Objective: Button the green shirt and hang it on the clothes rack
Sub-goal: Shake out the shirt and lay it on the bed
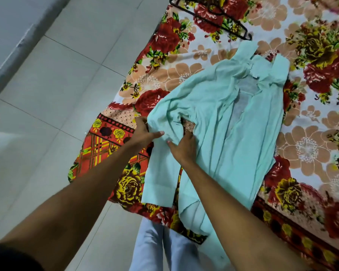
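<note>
A pale green shirt (213, 114) lies spread on a flowered bed sheet, collar at the far end, its front open down the middle. One sleeve hangs down over the near edge of the bed. My left hand (143, 132) grips the bunched cloth at the sleeve's shoulder, thumb on top. Just to its right, my right hand (184, 145) pinches the same bunched fabric near the armpit. A dark clothes hanger (209, 19) lies on the sheet beyond the collar. No clothes rack is in view.
The bed with its red, yellow and peach flowered sheet (311, 133) fills the right side. Grey floor tiles (47, 94) lie on the left. My legs in light trousers (164, 251) stand against the bed's near edge.
</note>
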The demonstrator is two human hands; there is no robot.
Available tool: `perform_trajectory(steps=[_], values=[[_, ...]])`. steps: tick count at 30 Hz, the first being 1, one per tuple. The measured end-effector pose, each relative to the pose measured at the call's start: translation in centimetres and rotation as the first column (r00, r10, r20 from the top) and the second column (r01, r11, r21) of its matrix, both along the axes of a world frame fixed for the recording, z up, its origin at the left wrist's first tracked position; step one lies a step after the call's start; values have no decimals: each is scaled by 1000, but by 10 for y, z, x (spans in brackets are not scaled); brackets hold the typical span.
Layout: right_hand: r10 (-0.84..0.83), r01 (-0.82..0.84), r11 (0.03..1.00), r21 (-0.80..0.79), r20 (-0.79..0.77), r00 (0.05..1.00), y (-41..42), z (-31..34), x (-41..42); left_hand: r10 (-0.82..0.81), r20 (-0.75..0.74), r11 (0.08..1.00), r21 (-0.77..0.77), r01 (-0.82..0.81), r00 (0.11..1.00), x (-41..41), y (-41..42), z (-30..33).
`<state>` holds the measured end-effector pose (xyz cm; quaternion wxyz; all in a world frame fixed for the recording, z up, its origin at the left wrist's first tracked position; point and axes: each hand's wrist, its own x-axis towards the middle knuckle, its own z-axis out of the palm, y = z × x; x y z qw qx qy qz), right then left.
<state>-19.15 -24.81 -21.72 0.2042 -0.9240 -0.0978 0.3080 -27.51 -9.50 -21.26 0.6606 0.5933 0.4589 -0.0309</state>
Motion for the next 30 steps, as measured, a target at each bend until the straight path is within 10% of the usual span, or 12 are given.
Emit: perform_trajectory(steps=[4,7,12,17,21,26,30], values=[[159,-175,965,-197,-93,983,-3,14,-4,-120,-104,920,363,150,987,-27,-34,-5],[137,-142,988,-53,-84,987,1,23,-8,-282,-211,801,485,351,936,-39,-61,1],[48,292,896,334,-726,686,2,47,-14,-315,-1,918,256,304,949,-46,-78,7],[121,220,859,462,-601,790,-7,47,-12,37,-12,986,166,-35,999,-49,-74,19],[-15,188,934,305,-490,872,-20,36,-27,438,-64,771,-487,-411,897,-53,-56,35],[86,371,870,326,-840,536,-27,37,-51,479,-61,584,-722,-370,876,-63,-35,44],[211,391,825,409,-864,458,-32,34,-57,348,-6,702,-662,-264,938,-72,-24,38]])
